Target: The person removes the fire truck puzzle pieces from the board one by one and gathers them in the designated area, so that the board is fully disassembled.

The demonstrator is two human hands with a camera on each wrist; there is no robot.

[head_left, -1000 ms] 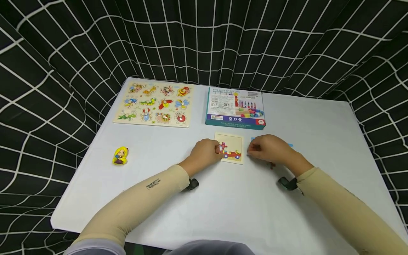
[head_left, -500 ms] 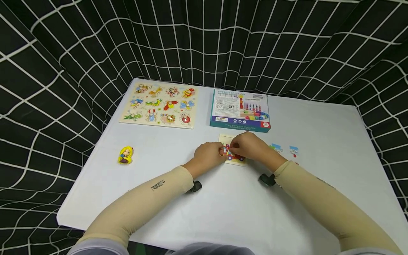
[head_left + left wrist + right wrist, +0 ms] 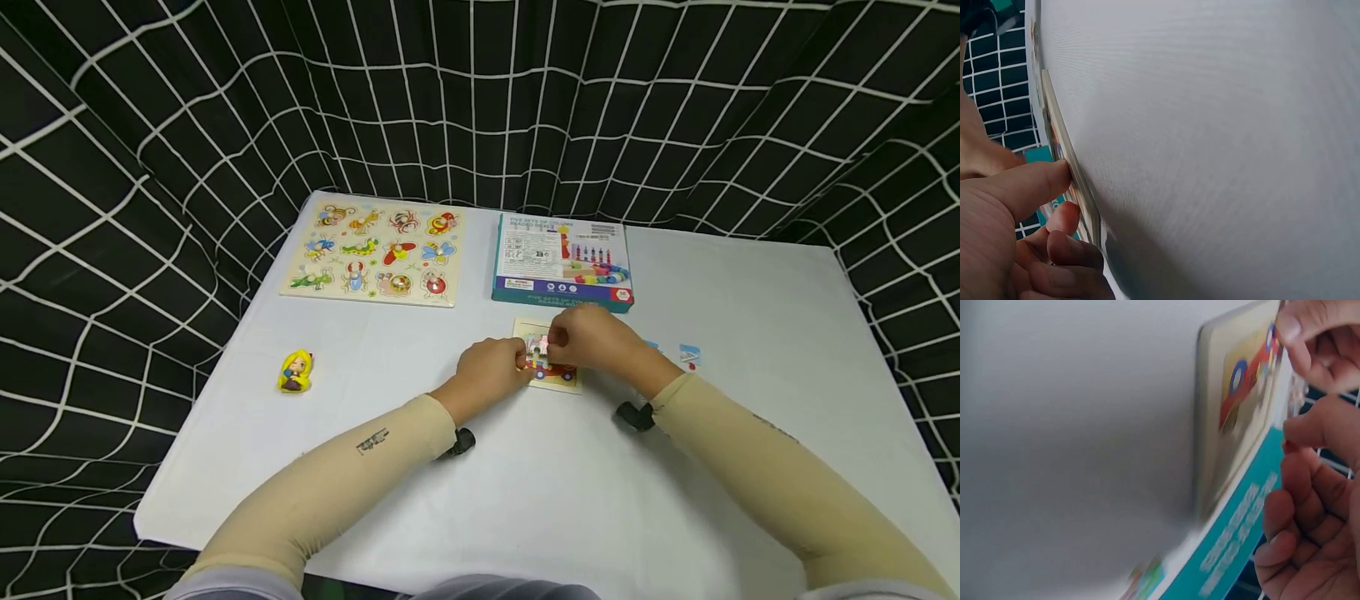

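Note:
A small square wooden puzzle board [image 3: 567, 386] with a red vehicle picture lies on the table in the head view. My left hand [image 3: 491, 367] grips its left edge; in the left wrist view the thumb [image 3: 1050, 178] lies against the board's edge with the other fingers curled. Just above the board, my right hand [image 3: 596, 340] pinches a small puzzle piece [image 3: 537, 343] showing pale and pink colours. The right wrist view shows only a reddish bit of that piece [image 3: 1289, 447] between thumb and forefinger. Loose pieces [image 3: 690, 357] lie to the right, partly behind the right hand.
Behind the hands, a wooden insect puzzle [image 3: 375, 250] and a teal bead-set box [image 3: 562, 262] lie on the white table [image 3: 480, 500]. A yellow-haired figurine [image 3: 296, 372] stands at left. Black netted curtain [image 3: 480, 100] surrounds the table's far side.
My right hand has moved left from the loose pieces to over the board, bringing a piece with it, which now shows a pale face. The left hand stays at the board's left edge.

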